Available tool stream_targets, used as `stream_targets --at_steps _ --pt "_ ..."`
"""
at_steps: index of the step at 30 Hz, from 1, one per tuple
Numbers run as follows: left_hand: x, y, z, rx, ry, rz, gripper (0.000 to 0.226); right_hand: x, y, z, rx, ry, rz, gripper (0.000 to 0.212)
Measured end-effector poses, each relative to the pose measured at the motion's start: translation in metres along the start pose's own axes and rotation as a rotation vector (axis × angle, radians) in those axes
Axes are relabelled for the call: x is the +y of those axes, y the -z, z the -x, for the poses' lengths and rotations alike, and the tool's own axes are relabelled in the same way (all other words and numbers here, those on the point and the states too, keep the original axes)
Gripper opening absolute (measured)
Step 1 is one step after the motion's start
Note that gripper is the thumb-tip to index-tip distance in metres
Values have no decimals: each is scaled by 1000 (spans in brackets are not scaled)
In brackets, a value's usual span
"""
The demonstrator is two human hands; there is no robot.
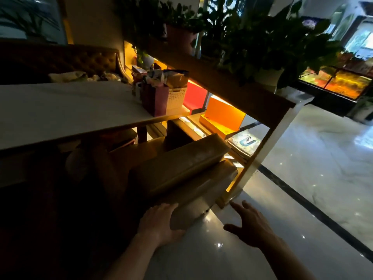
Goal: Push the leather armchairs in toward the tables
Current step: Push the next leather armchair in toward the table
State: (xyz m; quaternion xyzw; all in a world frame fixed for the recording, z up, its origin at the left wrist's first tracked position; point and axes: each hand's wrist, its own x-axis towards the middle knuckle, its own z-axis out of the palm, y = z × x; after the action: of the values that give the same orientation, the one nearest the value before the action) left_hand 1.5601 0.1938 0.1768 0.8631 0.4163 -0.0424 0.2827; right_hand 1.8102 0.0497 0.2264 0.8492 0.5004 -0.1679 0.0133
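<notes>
Dim lounge light leaves the leather armchair [181,172] ahead of the left hand [159,225], whose fingers rest flat against its back, partly under the bench [66,110], while the right hand [250,225] hovers spread and empty, so a one-sided shove could likely swing it into the shelf post [260,150].

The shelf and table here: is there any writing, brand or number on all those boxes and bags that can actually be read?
None can be read.
Magazine on the lower shelf: a printed cover, too blurred to read.
Packets in the white basket: printing shows, too dim and small to read.
Orange box, red box, purple bag: no lettering shows.
</notes>
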Motion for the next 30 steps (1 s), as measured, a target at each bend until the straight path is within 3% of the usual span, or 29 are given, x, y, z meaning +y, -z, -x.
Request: stream_targets --at_steps 10,19,26,30 --pt "11 -23 -140 -47 126 115 100 50 -5 -181 -156 150 4 89" --pt "9 -83 -220 116 477 103 92 76 -52 -355 -211 422 186 100" --pt "13 -124 -238 259 644 -102 94 96 -100 -398 -180 528 257 121" --pt "7 -130 -237 289 657 -132 96 92 -112 -395 -110 510 260 120"
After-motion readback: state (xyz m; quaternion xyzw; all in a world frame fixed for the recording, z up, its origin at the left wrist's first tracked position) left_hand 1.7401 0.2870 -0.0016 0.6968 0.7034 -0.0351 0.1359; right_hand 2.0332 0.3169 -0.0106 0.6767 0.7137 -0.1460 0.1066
